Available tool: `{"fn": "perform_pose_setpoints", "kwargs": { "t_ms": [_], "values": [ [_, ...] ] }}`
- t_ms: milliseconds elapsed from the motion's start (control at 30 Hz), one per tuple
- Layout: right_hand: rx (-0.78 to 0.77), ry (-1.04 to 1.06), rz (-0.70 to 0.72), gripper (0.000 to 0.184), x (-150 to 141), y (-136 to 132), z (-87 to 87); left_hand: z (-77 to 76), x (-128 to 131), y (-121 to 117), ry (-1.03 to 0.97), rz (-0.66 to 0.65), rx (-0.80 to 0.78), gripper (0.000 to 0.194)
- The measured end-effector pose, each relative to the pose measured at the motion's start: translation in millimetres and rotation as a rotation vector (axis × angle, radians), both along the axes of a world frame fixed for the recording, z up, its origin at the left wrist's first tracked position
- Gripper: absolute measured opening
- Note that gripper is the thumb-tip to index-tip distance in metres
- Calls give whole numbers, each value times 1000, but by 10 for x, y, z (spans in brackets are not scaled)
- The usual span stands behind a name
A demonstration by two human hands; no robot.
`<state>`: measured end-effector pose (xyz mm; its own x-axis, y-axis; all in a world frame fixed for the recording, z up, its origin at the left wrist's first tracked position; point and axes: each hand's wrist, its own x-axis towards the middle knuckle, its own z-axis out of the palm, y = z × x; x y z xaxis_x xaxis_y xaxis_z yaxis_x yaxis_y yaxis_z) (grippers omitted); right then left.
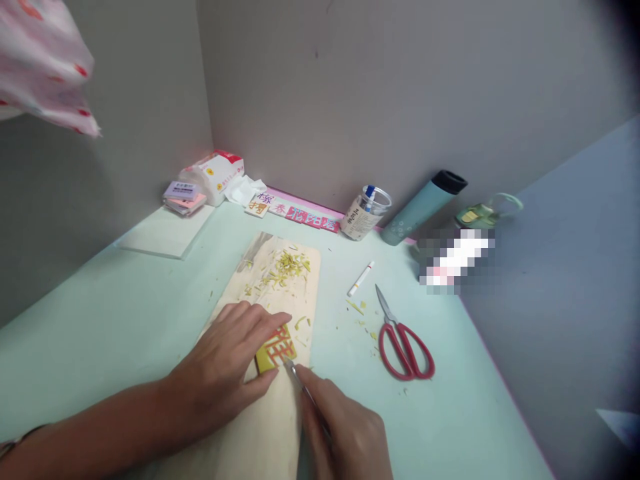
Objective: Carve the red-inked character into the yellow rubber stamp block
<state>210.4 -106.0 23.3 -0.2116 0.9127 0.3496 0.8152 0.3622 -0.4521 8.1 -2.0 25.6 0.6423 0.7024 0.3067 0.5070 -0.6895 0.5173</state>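
Note:
A yellow rubber carving block (269, 360) with a red character on it lies flat on a pale wooden board (265, 427). My left hand (225, 353) grips the block, thumb on its near side and fingers over its left and far edges, partly hiding it. In my right hand (345, 427) is a slim metal carving knife (303, 387), held like a pen. Its tip meets the lower right of the block, by the red character. Thin yellow shavings (290, 263) are heaped on the far part of the board.
Red-handled scissors (400, 340) and a white marker (361, 279) lie right of the board. Behind stand a clear cup (367, 213), a teal tumbler (420, 210) and a tissue pack (215, 175). Finished-looking lettered blocks (310, 218) line the wall. Pink cloth (45, 67) hangs upper left.

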Motion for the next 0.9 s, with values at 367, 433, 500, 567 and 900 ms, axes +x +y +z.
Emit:
{"fn": "perform_pose_setpoints", "kwargs": {
  "t_ms": [367, 433, 500, 567, 900],
  "values": [
    [-27, -92, 52, 34, 73, -9, 74, -7, -21, 32, 2, 3, 5, 55],
    [-29, -85, 37, 32, 70, -25, 75, -4, -21, 33, 12, 8, 9, 55],
    [-20, -85, 35, 31, 68, -29, 81, -3, -24, 33, 18, 14, 15, 54],
    [7, -90, 38, 31, 64, -18, 93, -9, -30, 35, 8, 20, 28, 53],
    [141, -178, -118, 36, -59, 69, 99, -317, -75, 86, -94, 7, 96, 55]
  ]
}}
